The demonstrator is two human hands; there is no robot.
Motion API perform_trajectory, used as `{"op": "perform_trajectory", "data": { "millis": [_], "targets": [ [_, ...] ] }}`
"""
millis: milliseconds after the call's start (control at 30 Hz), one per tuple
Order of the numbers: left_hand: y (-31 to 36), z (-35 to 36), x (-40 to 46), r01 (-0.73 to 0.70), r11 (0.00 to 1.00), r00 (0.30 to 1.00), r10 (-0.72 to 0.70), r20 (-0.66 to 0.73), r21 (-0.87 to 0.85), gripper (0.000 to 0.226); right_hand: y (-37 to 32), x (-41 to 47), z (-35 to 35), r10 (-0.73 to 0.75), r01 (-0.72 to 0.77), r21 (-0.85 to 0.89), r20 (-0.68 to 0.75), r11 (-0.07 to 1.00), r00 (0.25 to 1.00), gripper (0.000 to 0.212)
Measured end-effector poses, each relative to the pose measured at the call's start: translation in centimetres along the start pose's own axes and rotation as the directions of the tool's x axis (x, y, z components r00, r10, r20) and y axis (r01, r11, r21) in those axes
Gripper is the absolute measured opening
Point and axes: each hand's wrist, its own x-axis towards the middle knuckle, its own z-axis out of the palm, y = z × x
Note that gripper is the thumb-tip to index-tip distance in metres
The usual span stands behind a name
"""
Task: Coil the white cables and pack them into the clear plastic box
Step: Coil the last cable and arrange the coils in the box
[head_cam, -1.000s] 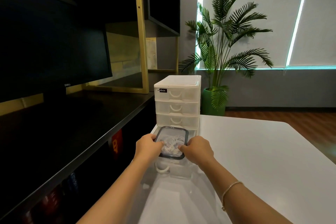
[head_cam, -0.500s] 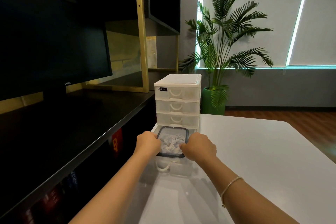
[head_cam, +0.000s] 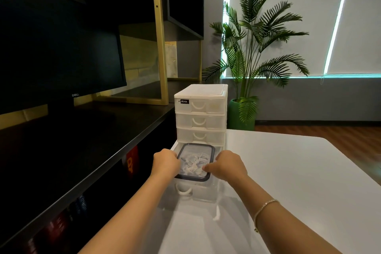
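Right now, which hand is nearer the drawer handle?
Left. The left hand is just up-left of the handle; the right hand is farther up-right.

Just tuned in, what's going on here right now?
A person holds a clear plastic box with a dark-rimmed lid, left hand on its left edge and right hand on its right. The white cables are already inside, seen through the lid. The box sits in or just above the pulled-out bottom drawer of a small white drawer unit at the corner of a white table. The three upper drawers are closed.
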Motion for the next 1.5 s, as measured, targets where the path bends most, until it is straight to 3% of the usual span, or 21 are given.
{"op": "perform_trajectory", "data": {
  "millis": [200,433,700,900,1233,1500],
  "targets": [
    [0.6,-0.7,0.7,-0.035,0.996,0.996,0.029,0.081,0.079,0.029,-0.1,1.3,-0.1,0.027,-0.038,0.133,0.086,0.990,0.996,0.035],
    [1.2,-1.3,1.4,-0.058,0.990,0.978,0.031,0.204,0.128,0.036,-1.5,3.0,-0.4,0.001,-0.001,0.019,0.024,1.000,1.000,0.018],
    [1.3,-1.6,2.3,-0.012,0.999,0.958,-0.001,0.285,0.044,0.035,-1.2,5.1,-0.1,0.022,-0.023,-0.031,-0.040,0.999,0.999,0.024],
    [1.4,-1.9,2.3,0.028,1.000,0.940,-0.025,0.340,-0.006,0.038,-1.4,5.7,0.0,0.058,-0.059,0.068,0.012,0.996,0.998,0.018],
    [1.3,-1.4,3.3,0.114,0.986,0.962,-0.079,0.261,-0.123,0.029,-0.9,6.1,0.0,0.106,-0.110,0.285,0.028,0.952,0.994,0.015],
    [1.3,-0.3,4.1,0.159,0.983,0.972,-0.140,0.191,-0.092,0.025,-1.2,6.2,-0.4,0.051,-0.058,0.099,0.073,0.993,0.996,0.009]
  ]
}}
